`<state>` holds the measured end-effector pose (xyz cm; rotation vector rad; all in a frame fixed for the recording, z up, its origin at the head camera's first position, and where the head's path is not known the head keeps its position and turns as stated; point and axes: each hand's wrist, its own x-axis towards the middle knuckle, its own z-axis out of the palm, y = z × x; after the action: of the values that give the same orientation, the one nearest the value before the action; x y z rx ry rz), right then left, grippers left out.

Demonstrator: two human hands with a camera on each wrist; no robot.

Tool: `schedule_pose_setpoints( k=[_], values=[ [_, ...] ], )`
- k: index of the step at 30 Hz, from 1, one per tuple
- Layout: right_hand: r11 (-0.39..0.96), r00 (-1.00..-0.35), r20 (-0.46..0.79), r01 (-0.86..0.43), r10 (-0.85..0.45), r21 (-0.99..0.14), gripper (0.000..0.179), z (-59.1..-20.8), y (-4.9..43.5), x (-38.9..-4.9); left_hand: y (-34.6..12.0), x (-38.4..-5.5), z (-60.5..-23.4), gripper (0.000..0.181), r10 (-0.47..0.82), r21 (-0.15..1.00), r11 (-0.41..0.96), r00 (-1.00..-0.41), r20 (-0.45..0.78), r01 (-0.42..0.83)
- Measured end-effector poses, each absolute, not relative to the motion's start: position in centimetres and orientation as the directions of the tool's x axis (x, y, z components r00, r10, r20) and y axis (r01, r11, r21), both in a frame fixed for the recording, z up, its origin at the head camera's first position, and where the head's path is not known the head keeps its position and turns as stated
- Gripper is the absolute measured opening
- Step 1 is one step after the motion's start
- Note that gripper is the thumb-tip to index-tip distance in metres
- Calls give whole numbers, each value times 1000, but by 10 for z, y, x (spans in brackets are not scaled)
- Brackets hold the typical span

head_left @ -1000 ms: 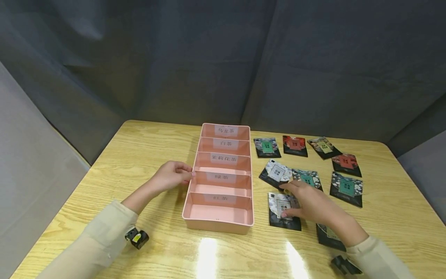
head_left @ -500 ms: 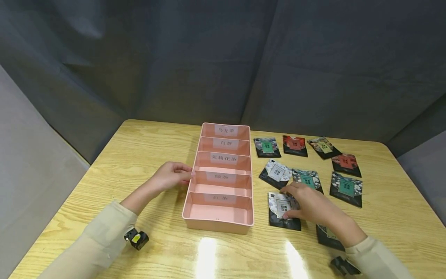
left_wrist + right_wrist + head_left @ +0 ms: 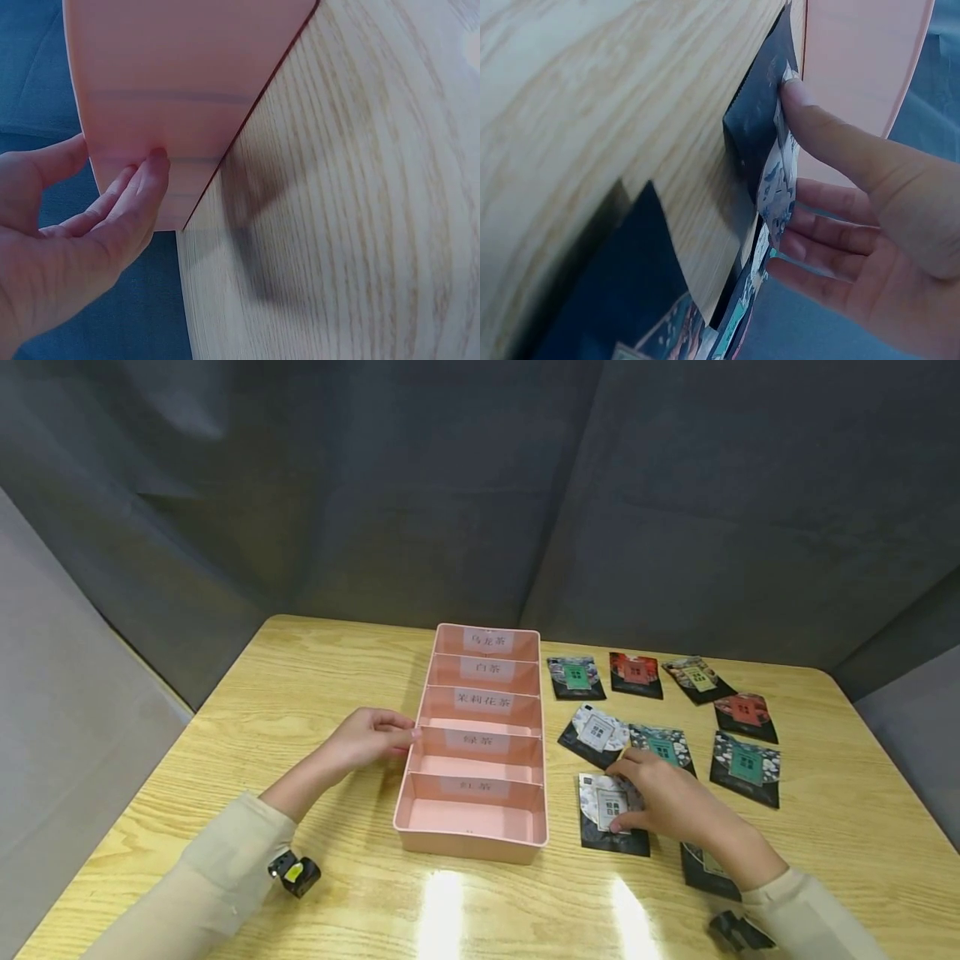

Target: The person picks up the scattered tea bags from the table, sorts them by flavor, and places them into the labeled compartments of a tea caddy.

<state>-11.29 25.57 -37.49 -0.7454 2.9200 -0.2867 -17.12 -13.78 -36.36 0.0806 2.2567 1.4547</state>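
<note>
Far left, pale cloth panel (image 3: 67, 693); dark curtain (image 3: 405, 502) runs behind the table (image 3: 330, 668). Left sleeve (image 3: 210, 868) next, black wrist device (image 3: 303, 878) beside its cuff. Left hand (image 3: 367, 739) at the left side of the pink box (image 3: 468, 846): thumb at the rim, fingers against the outer wall, grip grasping that side. Box sits mid-table, five compartments in a row far to near, each with a Chinese-character label. Right of box, a loose spread of dark sachets, all lying on the table. Nearest the box: green-label sachet (image 3: 575, 677) at the back, tilted white-label sachet (image 3: 597, 732) in the middle, front white-label sachet (image 3: 604, 806) nearest the person. Right hand (image 3: 675, 797) is over that front one; thumb on its face, fingers bent at its far edge, grip grasping it lightly. Then red-label sachet (image 3: 636, 674) at back, teal-label sachet (image 3: 667, 746) partly hidden by the hand, yellow-label sachet (image 3: 699, 677) at an angle, pale-label sachet (image 3: 705, 877) partly under the right forearm. Rightmost: second red-label sachet (image 3: 746, 716), second teal-label sachet (image 3: 746, 766) below it. Right sleeve (image 3: 810, 914) lower right, dark device (image 3: 738, 931) beside it.
</note>
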Motion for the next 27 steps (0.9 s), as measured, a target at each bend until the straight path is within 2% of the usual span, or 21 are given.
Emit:
schedule_pose_setpoints(
  k=[27],
  values=[
    [858,-875,-115,-423,-471,-292,57,-370,257,-123,-137,-169,-364,42,283,888,409,-896,-342,-209]
  ],
)
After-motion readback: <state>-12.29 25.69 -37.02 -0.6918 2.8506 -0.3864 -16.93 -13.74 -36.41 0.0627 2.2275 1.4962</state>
